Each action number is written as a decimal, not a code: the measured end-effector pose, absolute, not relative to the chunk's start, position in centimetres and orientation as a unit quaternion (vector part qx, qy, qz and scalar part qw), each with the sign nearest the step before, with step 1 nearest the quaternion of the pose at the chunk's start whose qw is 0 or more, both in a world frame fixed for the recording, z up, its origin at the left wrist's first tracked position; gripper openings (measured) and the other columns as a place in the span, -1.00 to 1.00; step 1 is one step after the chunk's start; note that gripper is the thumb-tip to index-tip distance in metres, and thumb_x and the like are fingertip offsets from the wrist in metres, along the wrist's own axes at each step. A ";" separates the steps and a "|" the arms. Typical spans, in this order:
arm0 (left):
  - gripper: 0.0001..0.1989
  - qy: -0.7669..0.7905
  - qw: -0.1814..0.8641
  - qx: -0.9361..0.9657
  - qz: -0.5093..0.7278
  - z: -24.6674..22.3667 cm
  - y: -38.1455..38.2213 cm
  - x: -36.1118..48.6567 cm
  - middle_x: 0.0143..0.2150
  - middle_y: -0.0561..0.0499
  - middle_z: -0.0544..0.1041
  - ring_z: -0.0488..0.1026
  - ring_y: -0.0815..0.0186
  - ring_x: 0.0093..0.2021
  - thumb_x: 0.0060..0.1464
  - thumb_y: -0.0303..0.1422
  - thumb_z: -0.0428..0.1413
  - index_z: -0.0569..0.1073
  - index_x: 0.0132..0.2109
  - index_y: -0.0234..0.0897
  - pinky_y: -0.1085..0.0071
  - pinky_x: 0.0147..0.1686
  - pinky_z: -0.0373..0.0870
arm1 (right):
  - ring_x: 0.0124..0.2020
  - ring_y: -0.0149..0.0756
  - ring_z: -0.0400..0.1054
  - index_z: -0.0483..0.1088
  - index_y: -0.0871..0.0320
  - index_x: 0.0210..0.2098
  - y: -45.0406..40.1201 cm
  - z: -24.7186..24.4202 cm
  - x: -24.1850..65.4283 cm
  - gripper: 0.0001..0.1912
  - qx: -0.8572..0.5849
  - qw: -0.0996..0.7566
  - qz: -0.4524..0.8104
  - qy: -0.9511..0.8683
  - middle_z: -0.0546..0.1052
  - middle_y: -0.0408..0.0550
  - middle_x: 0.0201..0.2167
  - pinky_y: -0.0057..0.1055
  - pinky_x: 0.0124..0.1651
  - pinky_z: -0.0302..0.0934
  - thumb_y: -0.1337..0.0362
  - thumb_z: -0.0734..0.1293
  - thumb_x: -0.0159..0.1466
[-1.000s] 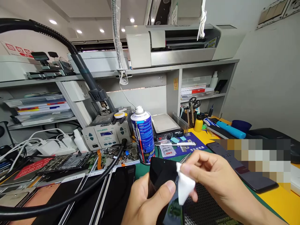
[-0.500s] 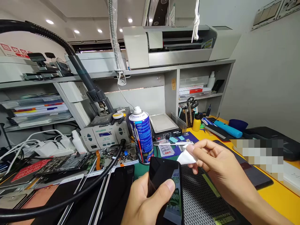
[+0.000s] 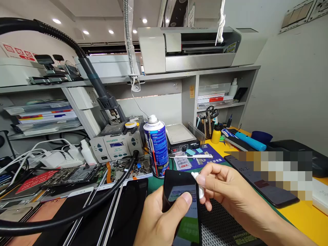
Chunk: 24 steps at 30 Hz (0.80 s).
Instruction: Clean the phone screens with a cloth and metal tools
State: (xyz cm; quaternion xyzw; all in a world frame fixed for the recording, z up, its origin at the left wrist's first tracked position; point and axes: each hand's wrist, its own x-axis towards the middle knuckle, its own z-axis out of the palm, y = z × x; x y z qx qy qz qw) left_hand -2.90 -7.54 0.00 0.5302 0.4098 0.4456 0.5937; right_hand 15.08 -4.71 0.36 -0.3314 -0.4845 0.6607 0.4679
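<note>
A black phone [image 3: 187, 222] and a white cloth [image 3: 201, 191] in two hands over a crowded workbench [image 3: 292, 217]

The phone has a glossy dark screen with green and pale reflections and a small dot near its top edge. It is held up in front of a blue spray can [image 3: 155, 147] with a white cap. Behind, a black mesh cup [image 3: 204, 128] holds scissors [image 3: 210, 117] and other slim tools; a small yellow bottle [image 3: 216, 136] stands beside it. The left hand [image 3: 164, 215] reaches up from the bottom, closed around the phone, thumb flat on the glass. The right hand [image 3: 225, 189], its forearm coming from the lower right, pinches the crumpled cloth narrowly between thumb and fingers at the phone's upper right edge.
</note>
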 end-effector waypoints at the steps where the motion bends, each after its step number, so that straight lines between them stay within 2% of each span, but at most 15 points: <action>1: -0.66 0.416 0.587 0.530 0.449 0.0 -7.6 -2.9 -0.21 -0.12 0.60 0.48 0.10 -0.15 0.10 -0.14 0.16 0.56 -0.15 -0.34 0.23 -0.06 0.38 | -0.55 -0.39 0.36 0.44 0.21 -0.46 -4.7 0.3 15.1 -0.77 -0.330 0.464 0.668 -0.479 0.53 -0.10 -0.60 -0.50 -0.48 0.26 0.21 0.49 0.17; 6: -0.66 0.418 0.571 0.531 0.466 0.0 -7.7 -2.7 -0.21 -0.12 0.61 0.49 0.11 -0.15 0.11 -0.15 0.15 0.56 -0.13 -0.36 0.26 -0.08 0.40 | -0.55 -0.40 0.35 0.42 0.22 -0.48 -4.7 0.1 15.1 -0.80 -0.325 0.443 0.682 -0.483 0.53 -0.11 -0.59 -0.49 -0.46 0.25 0.28 0.49 0.16; 14: -0.56 0.457 0.562 0.505 0.469 -0.6 -7.6 -2.9 -0.27 -0.10 0.61 0.49 0.14 -0.25 0.05 -0.03 0.15 0.57 -0.16 -0.34 0.31 -0.22 0.42 | -0.56 -0.37 0.36 0.35 0.21 -0.53 -5.1 0.2 14.9 -0.74 -0.332 0.379 0.706 -0.498 0.51 -0.12 -0.62 -0.43 -0.45 0.26 0.30 0.51 0.08; 19: -0.58 0.450 0.572 0.519 0.448 -0.7 -7.5 -3.1 -0.29 -0.07 0.60 0.46 0.19 -0.29 0.09 -0.03 0.13 0.56 -0.17 -0.32 0.33 -0.23 0.42 | -0.57 -0.39 0.36 0.39 0.22 -0.47 -5.1 0.2 14.8 -0.79 -0.323 0.394 0.710 -0.487 0.51 -0.13 -0.61 -0.44 -0.45 0.27 0.32 0.51 0.09; 24: -0.65 0.430 0.560 0.541 0.458 -0.2 -7.6 -2.8 -0.26 -0.10 0.62 0.51 0.13 -0.21 0.10 -0.11 0.15 0.57 -0.17 -0.33 0.30 -0.14 0.42 | -0.53 -0.39 0.36 0.44 0.25 -0.42 -4.9 0.4 14.9 -0.84 -0.305 0.423 0.720 -0.458 0.49 -0.13 -0.59 -0.46 -0.43 0.28 0.33 0.50 0.12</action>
